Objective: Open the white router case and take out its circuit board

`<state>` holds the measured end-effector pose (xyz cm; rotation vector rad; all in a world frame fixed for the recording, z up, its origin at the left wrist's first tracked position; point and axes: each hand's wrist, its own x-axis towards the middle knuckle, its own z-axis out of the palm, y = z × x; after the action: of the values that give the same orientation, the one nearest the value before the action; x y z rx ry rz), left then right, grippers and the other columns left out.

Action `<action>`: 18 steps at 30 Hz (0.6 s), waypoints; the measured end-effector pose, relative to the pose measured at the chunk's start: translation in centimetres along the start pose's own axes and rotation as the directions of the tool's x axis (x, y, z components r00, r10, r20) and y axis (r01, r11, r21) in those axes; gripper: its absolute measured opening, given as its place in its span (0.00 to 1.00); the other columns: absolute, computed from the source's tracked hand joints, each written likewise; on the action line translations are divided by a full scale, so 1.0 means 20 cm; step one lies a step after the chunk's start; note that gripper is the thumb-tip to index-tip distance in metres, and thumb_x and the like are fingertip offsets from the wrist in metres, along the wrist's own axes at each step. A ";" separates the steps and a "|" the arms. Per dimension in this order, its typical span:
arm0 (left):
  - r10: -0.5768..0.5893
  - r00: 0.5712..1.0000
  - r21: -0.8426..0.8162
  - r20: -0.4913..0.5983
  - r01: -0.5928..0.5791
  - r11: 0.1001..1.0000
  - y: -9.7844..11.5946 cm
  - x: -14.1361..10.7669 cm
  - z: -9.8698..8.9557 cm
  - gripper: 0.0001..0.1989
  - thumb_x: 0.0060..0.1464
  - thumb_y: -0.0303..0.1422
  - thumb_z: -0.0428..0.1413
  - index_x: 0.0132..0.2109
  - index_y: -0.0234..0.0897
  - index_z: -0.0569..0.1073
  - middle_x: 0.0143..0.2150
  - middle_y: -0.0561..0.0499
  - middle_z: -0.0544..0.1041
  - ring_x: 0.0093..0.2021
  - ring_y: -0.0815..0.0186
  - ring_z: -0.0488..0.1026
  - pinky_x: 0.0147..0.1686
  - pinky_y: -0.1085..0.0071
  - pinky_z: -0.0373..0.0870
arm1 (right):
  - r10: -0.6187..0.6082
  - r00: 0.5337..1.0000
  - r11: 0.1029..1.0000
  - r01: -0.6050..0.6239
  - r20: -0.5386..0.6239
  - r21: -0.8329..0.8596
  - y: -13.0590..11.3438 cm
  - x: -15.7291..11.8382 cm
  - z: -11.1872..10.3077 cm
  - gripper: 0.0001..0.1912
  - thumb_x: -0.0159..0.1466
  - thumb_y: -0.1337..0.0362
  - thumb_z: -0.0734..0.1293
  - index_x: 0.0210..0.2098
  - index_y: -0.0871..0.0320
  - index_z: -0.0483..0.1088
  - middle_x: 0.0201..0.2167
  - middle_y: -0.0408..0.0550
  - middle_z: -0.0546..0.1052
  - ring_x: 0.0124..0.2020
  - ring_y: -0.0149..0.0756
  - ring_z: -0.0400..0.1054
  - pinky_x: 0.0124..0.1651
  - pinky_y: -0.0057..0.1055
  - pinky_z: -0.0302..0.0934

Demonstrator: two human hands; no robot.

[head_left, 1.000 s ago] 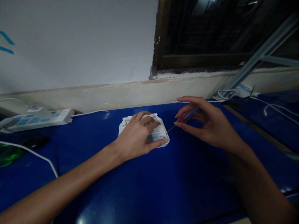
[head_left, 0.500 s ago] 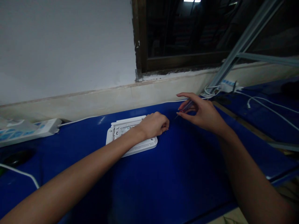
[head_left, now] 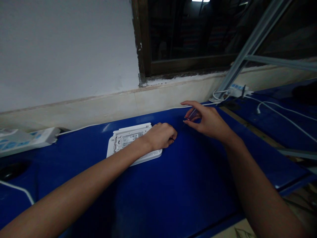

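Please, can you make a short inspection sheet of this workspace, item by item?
Surface: glossy blue tabletop.
Job's things: white router, underside up, label showing; screwdriver, translucent handle.
Grippers: left hand curled on router's right end; right hand holding screwdriver above tabletop.
Clutter: dark object at far left.
Cables: white cables at right.
Surroundings: power strips, white wall, dark window, metal rail.

A workshop-style room: blue workbench (head_left: 173,185), power strip (head_left: 29,137), loose white cables (head_left: 279,112).
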<state>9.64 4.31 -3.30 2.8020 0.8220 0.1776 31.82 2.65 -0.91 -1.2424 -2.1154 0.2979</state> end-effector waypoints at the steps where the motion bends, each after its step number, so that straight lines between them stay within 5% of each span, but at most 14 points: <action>1: 0.001 1.000 -0.002 -0.002 -0.001 1.000 0.00 -0.01 0.00 0.09 0.53 0.24 0.58 0.41 0.39 0.79 0.39 0.48 0.80 0.44 0.58 0.77 0.41 0.65 0.73 | -0.003 1.000 1.000 0.003 0.002 0.006 0.00 0.00 0.00 0.30 0.60 0.64 0.70 0.62 0.52 0.63 0.37 0.45 0.79 0.32 0.36 0.75 0.39 0.33 0.72; 10: 0.010 0.990 -0.031 -0.139 -0.014 0.999 0.01 -0.18 -0.10 0.12 0.57 0.31 0.61 0.49 0.38 0.77 0.45 0.48 0.78 0.49 0.59 0.74 0.51 0.64 0.72 | 0.013 1.000 0.987 -0.010 -0.017 0.159 -0.06 0.01 0.06 0.33 0.60 0.60 0.71 0.63 0.51 0.61 0.38 0.47 0.78 0.36 0.39 0.76 0.42 0.38 0.74; 14: -0.056 0.974 -0.010 -0.221 0.055 0.998 -0.01 -0.42 -0.20 0.15 0.63 0.35 0.56 0.55 0.40 0.73 0.51 0.48 0.76 0.53 0.61 0.71 0.55 0.64 0.69 | 0.029 0.999 0.939 -0.013 -0.040 0.343 -0.13 0.01 0.13 0.38 0.58 0.59 0.74 0.64 0.51 0.55 0.37 0.46 0.77 0.36 0.39 0.77 0.42 0.39 0.74; 18: -0.195 0.954 -0.018 -0.230 0.196 0.980 -0.07 -0.75 -0.25 0.23 0.63 0.44 0.55 0.61 0.44 0.67 0.59 0.48 0.70 0.59 0.60 0.67 0.60 0.62 0.67 | 0.013 1.000 0.890 0.001 -0.027 0.455 -0.25 0.04 0.23 0.30 0.58 0.60 0.75 0.55 0.51 0.59 0.37 0.45 0.77 0.37 0.38 0.77 0.42 0.38 0.73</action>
<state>-4.48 -1.77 0.37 2.7153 1.1470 0.4753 25.22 1.28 -1.56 -0.9645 -1.8683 0.7294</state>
